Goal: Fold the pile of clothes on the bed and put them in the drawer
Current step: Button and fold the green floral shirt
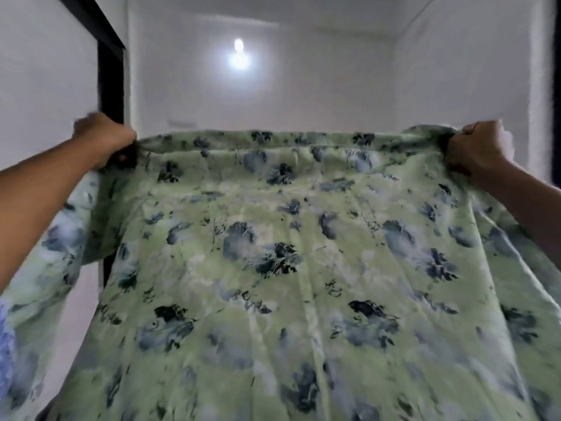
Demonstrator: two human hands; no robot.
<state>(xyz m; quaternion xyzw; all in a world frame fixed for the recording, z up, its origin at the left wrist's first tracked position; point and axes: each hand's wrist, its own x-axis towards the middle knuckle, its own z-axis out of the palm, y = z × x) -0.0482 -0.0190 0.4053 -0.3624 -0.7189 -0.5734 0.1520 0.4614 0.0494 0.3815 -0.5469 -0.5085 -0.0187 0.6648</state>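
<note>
1. My left hand (pixel 104 138) grips one top corner of the green floral garment (pixel 273 253), fingers curled tight into the cloth.
2. My right hand (pixel 476 150) clamps the other corner.
3. The garment hangs spread between them, raised before the white wall (pixel 303 86).

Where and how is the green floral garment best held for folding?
Hold the garment at its top corners, one from each side, as the left hand and right hand do: the top edge is taut and the cloth hangs flat.
</note>
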